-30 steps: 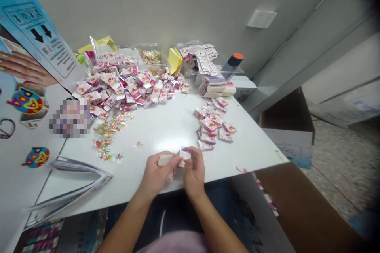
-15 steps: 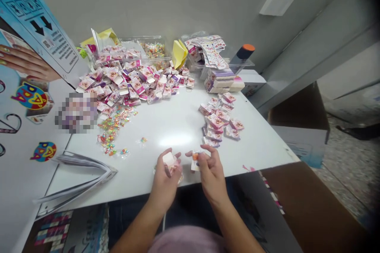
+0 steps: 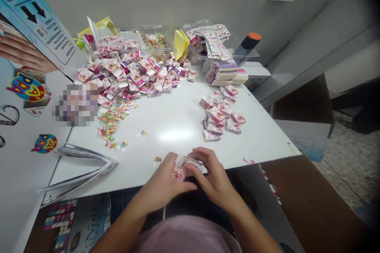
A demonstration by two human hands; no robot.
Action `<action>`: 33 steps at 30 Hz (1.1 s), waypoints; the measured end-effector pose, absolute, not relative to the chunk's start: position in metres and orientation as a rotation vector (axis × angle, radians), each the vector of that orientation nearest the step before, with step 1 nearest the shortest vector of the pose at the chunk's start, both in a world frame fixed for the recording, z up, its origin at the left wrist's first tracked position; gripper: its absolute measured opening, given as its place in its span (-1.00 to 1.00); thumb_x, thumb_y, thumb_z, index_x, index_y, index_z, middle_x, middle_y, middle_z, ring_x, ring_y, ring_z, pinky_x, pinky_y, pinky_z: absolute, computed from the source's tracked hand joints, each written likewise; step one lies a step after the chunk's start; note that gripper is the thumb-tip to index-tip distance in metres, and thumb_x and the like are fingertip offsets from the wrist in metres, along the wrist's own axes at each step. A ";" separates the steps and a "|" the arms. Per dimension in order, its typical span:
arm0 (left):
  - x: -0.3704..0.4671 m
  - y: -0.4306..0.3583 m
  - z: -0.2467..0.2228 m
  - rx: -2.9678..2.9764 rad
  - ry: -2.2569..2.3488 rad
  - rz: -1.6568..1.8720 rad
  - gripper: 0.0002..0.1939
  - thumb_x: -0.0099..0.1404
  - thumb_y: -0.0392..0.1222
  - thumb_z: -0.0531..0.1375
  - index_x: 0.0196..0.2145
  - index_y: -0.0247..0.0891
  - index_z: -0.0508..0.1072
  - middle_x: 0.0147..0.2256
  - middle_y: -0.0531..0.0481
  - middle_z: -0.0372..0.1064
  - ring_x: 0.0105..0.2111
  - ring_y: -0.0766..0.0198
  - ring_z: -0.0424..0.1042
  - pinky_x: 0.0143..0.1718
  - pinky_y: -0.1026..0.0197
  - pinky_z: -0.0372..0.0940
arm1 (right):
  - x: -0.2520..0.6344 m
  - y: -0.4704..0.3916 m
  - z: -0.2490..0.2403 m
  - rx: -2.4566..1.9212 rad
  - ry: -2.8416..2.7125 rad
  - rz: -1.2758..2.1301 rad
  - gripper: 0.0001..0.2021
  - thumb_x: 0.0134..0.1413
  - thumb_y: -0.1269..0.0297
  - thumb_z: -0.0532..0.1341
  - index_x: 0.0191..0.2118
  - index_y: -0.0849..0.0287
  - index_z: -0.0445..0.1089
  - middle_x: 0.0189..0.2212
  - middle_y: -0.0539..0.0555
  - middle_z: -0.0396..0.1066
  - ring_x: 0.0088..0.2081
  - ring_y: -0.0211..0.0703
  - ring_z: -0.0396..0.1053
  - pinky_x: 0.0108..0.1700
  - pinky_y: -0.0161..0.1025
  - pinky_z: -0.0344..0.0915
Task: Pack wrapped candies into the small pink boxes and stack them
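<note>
My left hand (image 3: 162, 184) is closed around a small pink-and-white printed cardboard box (image 3: 178, 174) above the table's front edge. Against the box's upper end, my right hand (image 3: 214, 176) pinches a small clear packet (image 3: 192, 162) with orange bits and what looks like a white card; the fingers partly cover it. Just left of my left hand lies another packet of coloured beads (image 3: 157, 159). A single bead packet (image 3: 143, 133) rests farther up the table. Beyond my right hand is a loose pile of closed small boxes (image 3: 218, 114).
A large heap of small boxes (image 3: 136, 77) covers the back left, with many bead packets (image 3: 113, 124) before it. Clear trays hold beads (image 3: 154, 39) and printed sheets (image 3: 218, 39). A folded booklet (image 3: 86, 166) stands at left, beside a big printed carton (image 3: 26, 126).
My right hand has brought the packet leftward to the box, and the two hands now meet. My left hand has turned the box. The view has shifted slightly.
</note>
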State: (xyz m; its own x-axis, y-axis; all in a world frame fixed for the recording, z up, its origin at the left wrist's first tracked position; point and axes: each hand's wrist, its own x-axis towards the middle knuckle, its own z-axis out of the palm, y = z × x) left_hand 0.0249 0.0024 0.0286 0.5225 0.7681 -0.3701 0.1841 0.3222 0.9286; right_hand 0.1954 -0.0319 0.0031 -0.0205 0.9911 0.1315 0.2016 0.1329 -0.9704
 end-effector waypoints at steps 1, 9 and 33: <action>0.022 0.006 0.031 1.278 0.978 0.462 -0.58 0.05 -0.20 0.40 -0.19 -0.24 0.32 -0.28 0.05 0.34 -0.33 0.31 0.30 -0.29 0.28 0.23 | 0.195 -0.032 0.004 -1.268 -1.464 0.967 -0.67 0.28 0.31 0.18 0.12 0.04 0.18 -0.17 0.08 0.43 -0.15 -0.14 0.44 -0.10 -0.19 0.42; 0.020 0.009 0.040 1.451 0.919 0.322 -0.94 0.16 -0.31 0.19 -0.36 -0.28 0.36 -0.48 0.13 0.26 -0.46 0.37 0.23 -0.45 0.32 0.11 | 0.210 -0.025 0.054 -1.097 -1.952 1.063 -0.77 0.33 0.41 0.10 0.01 0.05 0.40 -0.17 0.10 0.36 -0.15 -0.16 0.37 -0.11 -0.23 0.34; 0.032 -0.009 0.015 0.896 0.645 0.752 -0.60 0.40 0.11 -0.05 0.01 -0.21 0.23 -0.47 0.08 0.24 -0.55 0.34 0.18 -0.53 0.30 0.16 | 0.185 -0.048 0.027 -1.258 -1.798 0.770 -0.66 0.29 0.34 0.14 0.15 0.04 0.23 0.33 0.21 0.06 0.32 0.06 0.03 0.27 0.11 0.12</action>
